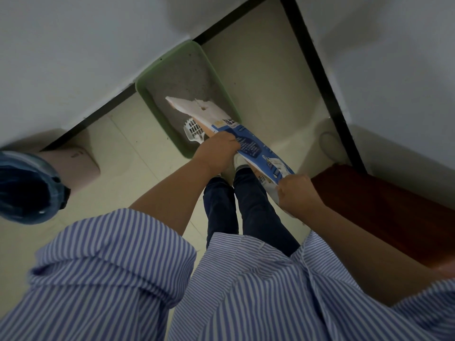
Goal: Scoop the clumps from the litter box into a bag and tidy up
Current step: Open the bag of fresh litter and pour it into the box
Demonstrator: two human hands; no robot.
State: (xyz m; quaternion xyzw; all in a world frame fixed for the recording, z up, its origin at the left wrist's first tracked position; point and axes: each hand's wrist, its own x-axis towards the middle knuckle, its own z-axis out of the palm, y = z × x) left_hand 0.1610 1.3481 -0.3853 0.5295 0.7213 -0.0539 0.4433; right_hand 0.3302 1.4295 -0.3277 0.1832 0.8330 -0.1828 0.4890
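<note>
Two hands grip one blue-and-white bag (248, 141), held tilted over the near end of the litter box (147, 77). Left hand (219, 151), centre of frame, has its fingers curled round the bag's middle. Right hand (295, 190), right of centre and lower, is clenched on the bag's lower end. The hands are apart, one at each of those points.

Bag: white torn-looking top end points to the upper left, over the grey litter (182, 77). Whether anything is pouring out cannot be told.

Litter box: green tray on the floor (266, 77), centre of frame, one long side against the white wall (73, 45) with its black skirting. Litter covers the tray bottom; small dark specks show on it.

Scoop (193, 130): white, slotted, lying in the tray's near corner, just left of the bag and partly hidden by the left hand.

Lower frame: striped blue-and-white shirt (221, 291), dark trousers (256, 212), one white shoe (240, 162) beneath the bag.

Left edge: a blue bin (24, 188), with a pale pink object (76, 163) just beside it against the wall. Right edge: a reddish-brown bench (384, 212). A round floor drain (328, 145) sits above it near the skirting.
</note>
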